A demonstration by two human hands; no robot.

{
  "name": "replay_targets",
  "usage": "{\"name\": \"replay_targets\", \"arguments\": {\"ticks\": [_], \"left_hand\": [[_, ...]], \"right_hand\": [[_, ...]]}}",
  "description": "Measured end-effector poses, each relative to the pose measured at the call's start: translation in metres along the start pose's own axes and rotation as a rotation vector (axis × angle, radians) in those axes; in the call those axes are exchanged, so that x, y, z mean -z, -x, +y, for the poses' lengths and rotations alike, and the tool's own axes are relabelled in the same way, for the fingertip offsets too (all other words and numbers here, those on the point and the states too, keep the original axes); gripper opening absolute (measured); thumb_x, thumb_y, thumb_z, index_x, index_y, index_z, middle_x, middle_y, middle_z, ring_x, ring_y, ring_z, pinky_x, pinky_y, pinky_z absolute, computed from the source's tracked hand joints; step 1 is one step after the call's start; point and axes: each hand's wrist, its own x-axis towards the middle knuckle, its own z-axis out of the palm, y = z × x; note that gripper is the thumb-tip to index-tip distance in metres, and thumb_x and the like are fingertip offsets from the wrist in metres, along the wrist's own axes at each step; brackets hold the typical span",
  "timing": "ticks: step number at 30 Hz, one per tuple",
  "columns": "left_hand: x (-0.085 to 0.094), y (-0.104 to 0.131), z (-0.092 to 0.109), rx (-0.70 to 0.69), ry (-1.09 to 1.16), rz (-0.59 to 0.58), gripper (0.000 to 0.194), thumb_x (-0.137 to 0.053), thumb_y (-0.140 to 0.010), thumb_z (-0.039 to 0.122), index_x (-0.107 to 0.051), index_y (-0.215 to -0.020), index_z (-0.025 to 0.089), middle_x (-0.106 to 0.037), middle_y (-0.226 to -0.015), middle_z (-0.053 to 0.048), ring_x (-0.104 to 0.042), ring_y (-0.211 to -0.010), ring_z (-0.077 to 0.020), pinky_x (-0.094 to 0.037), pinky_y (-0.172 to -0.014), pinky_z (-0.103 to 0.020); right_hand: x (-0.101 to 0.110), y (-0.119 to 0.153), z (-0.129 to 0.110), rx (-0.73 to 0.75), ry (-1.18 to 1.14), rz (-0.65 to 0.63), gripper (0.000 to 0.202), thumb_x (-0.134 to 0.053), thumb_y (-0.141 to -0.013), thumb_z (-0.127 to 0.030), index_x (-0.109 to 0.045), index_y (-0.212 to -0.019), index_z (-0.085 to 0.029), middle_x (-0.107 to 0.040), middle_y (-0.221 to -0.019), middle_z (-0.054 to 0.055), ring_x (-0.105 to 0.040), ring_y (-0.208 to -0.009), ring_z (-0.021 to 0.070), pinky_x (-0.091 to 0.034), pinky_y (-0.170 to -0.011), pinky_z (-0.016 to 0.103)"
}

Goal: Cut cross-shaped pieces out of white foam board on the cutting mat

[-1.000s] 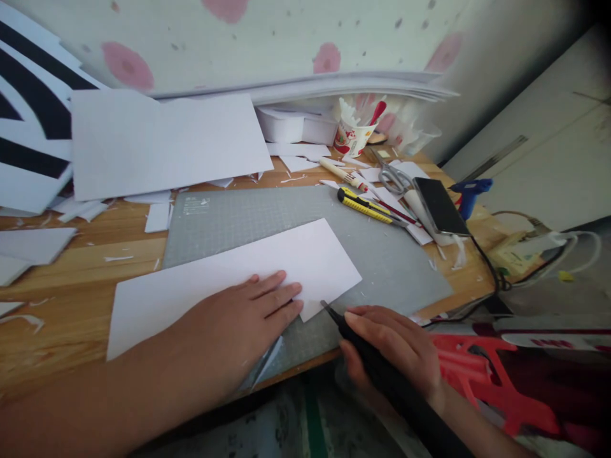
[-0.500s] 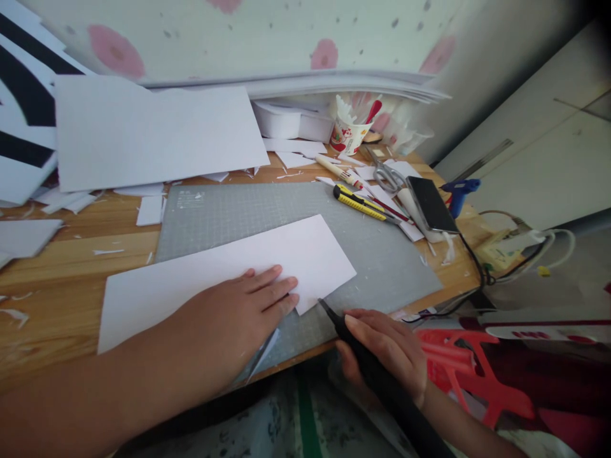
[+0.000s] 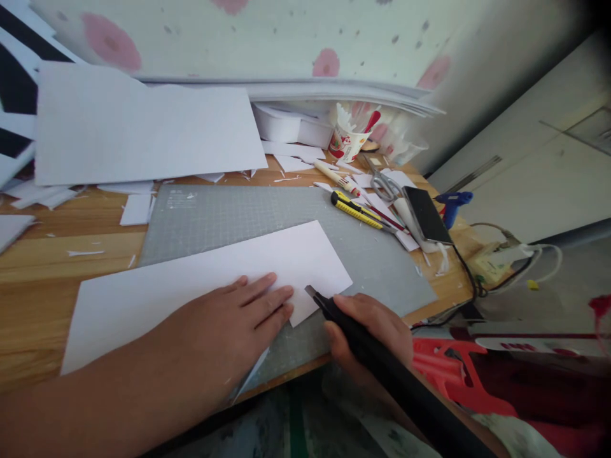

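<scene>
A long white board, like foam board or thick card, lies at a slant on the grey cutting mat. My left hand rests flat on it near its right end, fingers stretched out. My right hand is closed around a thick black cutting knife with a short metal blade. The blade tip is over the board's right end, just right of my left fingertips. Whether it touches the board I cannot tell. A thin strip shows partly under my left hand at the mat's front edge.
A yellow utility knife, scissors, a phone and a cream marker-like stick lie at the right. Behind them stands a paper cup. A blue glue gun is farther right. A large white sheet stands at the back left.
My right hand has brought the knife's blade from the board's lower right edge up and left over its surface. My left hand stays flat on the board. The view has shifted slightly.
</scene>
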Motion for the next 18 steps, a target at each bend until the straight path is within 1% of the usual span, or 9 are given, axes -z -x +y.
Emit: {"name": "replay_targets", "arguments": {"ticks": [2,4,8,12,18], "left_hand": [[-0.0014,0.0003,0.0001,-0.019,-0.01,0.01,0.037,-0.045,-0.098,0.024,-0.068,-0.127,0.022,-0.067,-0.137,-0.005,-0.065,-0.118,-0.0266,-0.048,-0.097,-0.04],[-0.0031,0.0005,-0.0005,-0.033,-0.029,0.024,0.036,-0.046,-0.098,0.023,-0.069,-0.125,0.021,-0.067,-0.136,-0.005,-0.065,-0.118,-0.0271,-0.048,-0.096,-0.04],[-0.0048,-0.0001,-0.0015,-0.053,-0.034,0.046,0.036,-0.047,-0.097,0.024,-0.069,-0.124,0.02,-0.068,-0.135,-0.006,-0.065,-0.117,-0.0271,-0.047,-0.095,-0.04],[-0.0033,-0.0011,-0.0009,-0.058,-0.037,0.047,0.037,-0.045,-0.096,0.023,-0.07,-0.123,0.018,-0.068,-0.134,-0.006,-0.066,-0.115,-0.0282,-0.048,-0.093,-0.041],[-0.0036,0.0001,0.0,-0.016,0.025,0.012,0.038,-0.048,-0.095,0.025,-0.067,-0.128,0.021,-0.066,-0.137,-0.007,-0.062,-0.121,-0.0273,-0.044,-0.101,-0.041]], "right_hand": [[-0.0003,-0.0002,-0.0007,-0.044,-0.004,-0.035,0.03,-0.067,-0.082,-0.014,-0.064,-0.112,-0.02,-0.073,-0.08,0.003,-0.071,-0.064,0.0168,-0.062,-0.059,0.028],[0.0,-0.0005,-0.001,-0.056,0.003,-0.053,0.029,-0.066,-0.083,-0.014,-0.064,-0.112,-0.02,-0.074,-0.081,0.004,-0.072,-0.066,0.0173,-0.063,-0.06,0.029],[-0.0018,-0.0014,0.0011,-0.009,0.015,-0.033,0.031,-0.066,-0.084,-0.015,-0.064,-0.114,-0.021,-0.075,-0.084,0.004,-0.073,-0.067,0.0182,-0.064,-0.06,0.029],[-0.0036,-0.0017,0.0025,-0.008,0.001,-0.032,0.033,-0.067,-0.083,-0.014,-0.064,-0.115,-0.022,-0.076,-0.084,0.004,-0.073,-0.068,0.0184,-0.064,-0.06,0.029],[-0.0025,-0.0005,0.0019,-0.042,-0.013,-0.067,0.031,-0.067,-0.084,-0.014,-0.065,-0.114,-0.022,-0.075,-0.083,0.004,-0.072,-0.066,0.0174,-0.062,-0.059,0.029]]}}
